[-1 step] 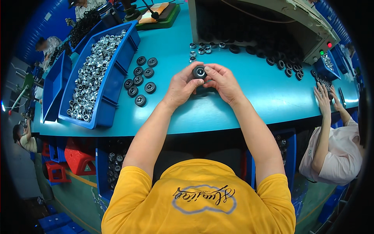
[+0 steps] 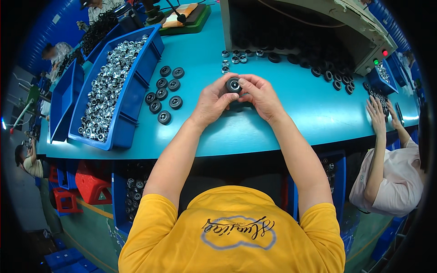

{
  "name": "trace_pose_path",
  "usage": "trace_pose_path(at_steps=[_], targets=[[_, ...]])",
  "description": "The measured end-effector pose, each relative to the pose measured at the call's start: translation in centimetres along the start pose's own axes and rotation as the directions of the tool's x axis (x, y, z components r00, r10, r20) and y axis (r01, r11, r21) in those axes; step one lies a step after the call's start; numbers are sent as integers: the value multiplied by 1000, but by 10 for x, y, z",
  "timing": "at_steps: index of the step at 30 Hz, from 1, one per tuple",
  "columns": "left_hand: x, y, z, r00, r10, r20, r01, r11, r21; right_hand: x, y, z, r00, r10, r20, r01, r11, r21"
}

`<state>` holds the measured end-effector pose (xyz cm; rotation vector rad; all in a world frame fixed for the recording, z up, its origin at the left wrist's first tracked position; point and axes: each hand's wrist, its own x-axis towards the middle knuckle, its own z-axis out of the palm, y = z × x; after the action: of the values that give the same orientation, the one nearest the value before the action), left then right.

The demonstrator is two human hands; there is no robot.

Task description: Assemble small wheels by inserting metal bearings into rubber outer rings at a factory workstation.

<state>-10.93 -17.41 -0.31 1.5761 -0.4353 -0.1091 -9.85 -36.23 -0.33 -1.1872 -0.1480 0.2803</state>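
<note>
A small black toy wheel (image 2: 233,85) with a shiny chrome hub is held up over the table, its hub side showing. My left hand (image 2: 212,101) grips it from the left, thumb along its lower edge. From the right, my right hand (image 2: 260,94) closes on the same wheel, with thumb and fingers at its rim. Just beyond my hands stand several loose chrome hubs (image 2: 235,59). Left of my hands lies a loose group of several tyred wheels (image 2: 161,93).
A long blue bin (image 2: 129,98) heaped with chrome hubs stands left, an upright blue tray (image 2: 63,102) beside it. Black tyres (image 2: 328,75) spill from under a grey machine housing (image 2: 364,41). At right, a co-worker's hands (image 2: 377,113) rest near small parts on the turquoise table (image 2: 273,136).
The wheel has turned or shifted very slightly in my fingers. Both hands keep their hold, and the co-worker's hands at right have moved a little.
</note>
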Motion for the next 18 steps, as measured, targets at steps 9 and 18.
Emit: trace_pose_path(at_steps=[9, 18], targets=[[1, -6, 5, 939, 330, -99, -246, 842, 480, 1, 6, 2, 998, 61, 7, -59, 981, -184], [-1, -1, 7, 920, 371, -128, -245, 797, 552, 4, 7, -7, 983, 164, 80, -170, 983, 70]])
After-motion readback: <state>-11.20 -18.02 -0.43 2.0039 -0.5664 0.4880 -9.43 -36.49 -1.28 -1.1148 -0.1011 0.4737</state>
